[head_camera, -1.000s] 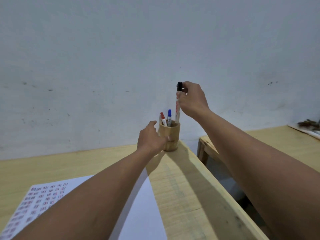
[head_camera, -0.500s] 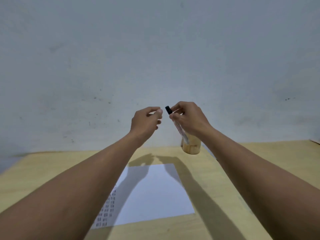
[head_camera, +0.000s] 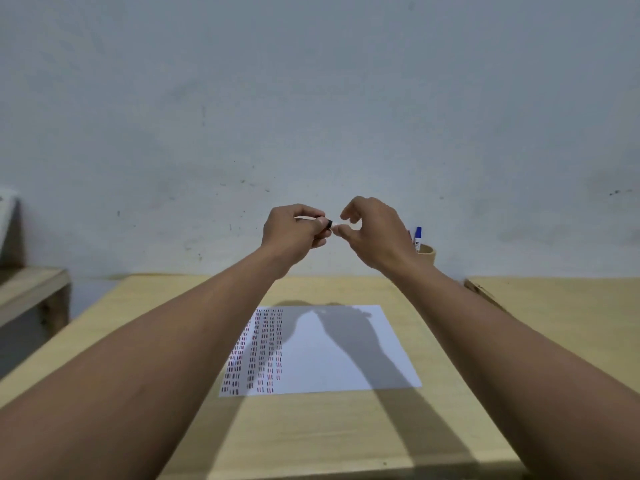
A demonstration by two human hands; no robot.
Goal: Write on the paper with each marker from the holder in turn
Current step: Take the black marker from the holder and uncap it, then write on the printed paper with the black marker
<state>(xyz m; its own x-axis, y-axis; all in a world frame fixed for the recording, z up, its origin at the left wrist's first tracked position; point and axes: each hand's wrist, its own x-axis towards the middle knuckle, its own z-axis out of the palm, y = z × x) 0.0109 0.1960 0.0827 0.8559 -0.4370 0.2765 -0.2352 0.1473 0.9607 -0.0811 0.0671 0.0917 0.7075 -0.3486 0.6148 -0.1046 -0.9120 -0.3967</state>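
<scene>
Nearest the camera, two bare forearms enter from the bottom corners, cut off by the frame edge, and cast long shadows over the pale wooden bench. Between them lies the paper, flat on the bench; its left part carries columns of short red and dark marks, too small to read, and the rest is blank under the shadow of the hands.

Above the far end of the paper both hands are raised and nearly meet. The left hand is closed around a black marker cap, of which only the end shows past the fingers. The right hand has its thumb and forefinger curled toward that cap; whether it grips the marker body I cannot tell, since the palm hides it.

Behind the right wrist stands the wooden holder, half hidden, with a blue-capped marker sticking up. A second bench adjoins on the right, a low shelf sits left, and a scuffed white wall closes the view.
</scene>
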